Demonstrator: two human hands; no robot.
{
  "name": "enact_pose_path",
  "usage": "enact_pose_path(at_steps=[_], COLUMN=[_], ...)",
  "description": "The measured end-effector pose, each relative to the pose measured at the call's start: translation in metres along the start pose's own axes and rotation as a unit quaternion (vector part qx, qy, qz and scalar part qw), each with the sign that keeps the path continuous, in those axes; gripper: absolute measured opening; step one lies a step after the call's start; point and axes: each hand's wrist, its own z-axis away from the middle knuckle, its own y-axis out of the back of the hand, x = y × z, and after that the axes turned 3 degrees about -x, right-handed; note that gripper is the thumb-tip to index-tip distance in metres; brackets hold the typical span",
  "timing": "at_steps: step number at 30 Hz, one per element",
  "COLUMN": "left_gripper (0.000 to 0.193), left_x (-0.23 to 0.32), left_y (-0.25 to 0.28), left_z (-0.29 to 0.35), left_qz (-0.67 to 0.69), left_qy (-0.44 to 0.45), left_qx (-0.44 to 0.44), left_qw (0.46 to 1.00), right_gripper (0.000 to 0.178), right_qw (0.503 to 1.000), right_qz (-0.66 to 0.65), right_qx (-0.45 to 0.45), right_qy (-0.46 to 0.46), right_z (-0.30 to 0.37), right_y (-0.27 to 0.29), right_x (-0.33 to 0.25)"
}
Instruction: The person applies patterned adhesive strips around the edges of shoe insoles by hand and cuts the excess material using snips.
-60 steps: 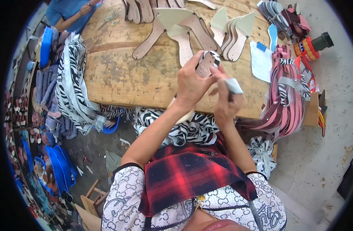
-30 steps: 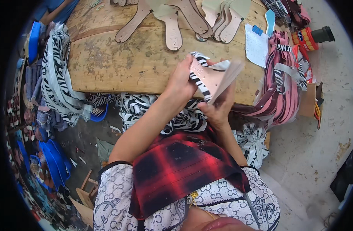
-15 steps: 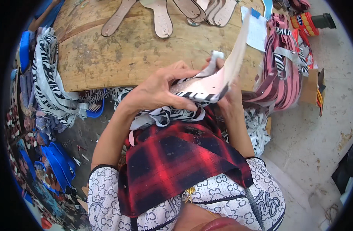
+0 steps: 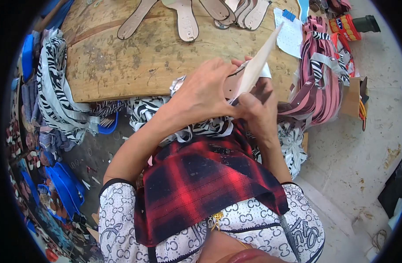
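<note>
A pale shoe insole [image 4: 257,65] is held up over the table's near edge, turned nearly edge-on and slanting to the upper right. My left hand [image 4: 203,90] closes on its near-left part, thumb stretched toward my right hand. My right hand [image 4: 260,107] grips the insole's right side, with the thumb bent in front. A pinkish inner face with small dark holes shows between the hands. Zebra-print strip [image 4: 209,128] lies bunched below them, over my lap; whether it joins the insole is hidden by the fingers.
Several pinkish insoles [image 4: 186,24] lie at the wooden table's [image 4: 113,65] far edge. A paper sheet [image 4: 288,37] with a blue clip rests at right. Pink strips [image 4: 317,94] hang off the right side, zebra strips [image 4: 56,87] off the left. Blue bins [image 4: 65,186] stand on the floor.
The insole has turned more edge-on, and its zebra edging is now mostly covered. My left hand has moved right, bringing its thumb close to the right thumb.
</note>
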Motion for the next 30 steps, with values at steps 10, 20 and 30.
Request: enact_pose_path(at_steps=[10,20,30], left_gripper=[0.083,0.089,0.109], left_x=[0.021,0.027,-0.023], left_y=[0.02,0.026,0.014], left_z=[-0.03,-0.05,-0.037], left_qz=[0.099,0.072,0.031], left_qy=[0.129,0.108,-0.009], left_qx=[-0.146,-0.12,-0.143], left_qw=[0.976,0.984,0.989], right_gripper=[0.017,0.011,0.042], right_qw=[0.992,0.994,0.925], right_qz=[-0.063,0.074,0.38], right_qx=[0.103,0.069,-0.005], right_qy=[-0.032,0.037,-0.009], right_z=[-0.055,-0.087,-0.096], right_y=[0.05,0.057,0.091], right_x=[0.01,-0.048,0.032])
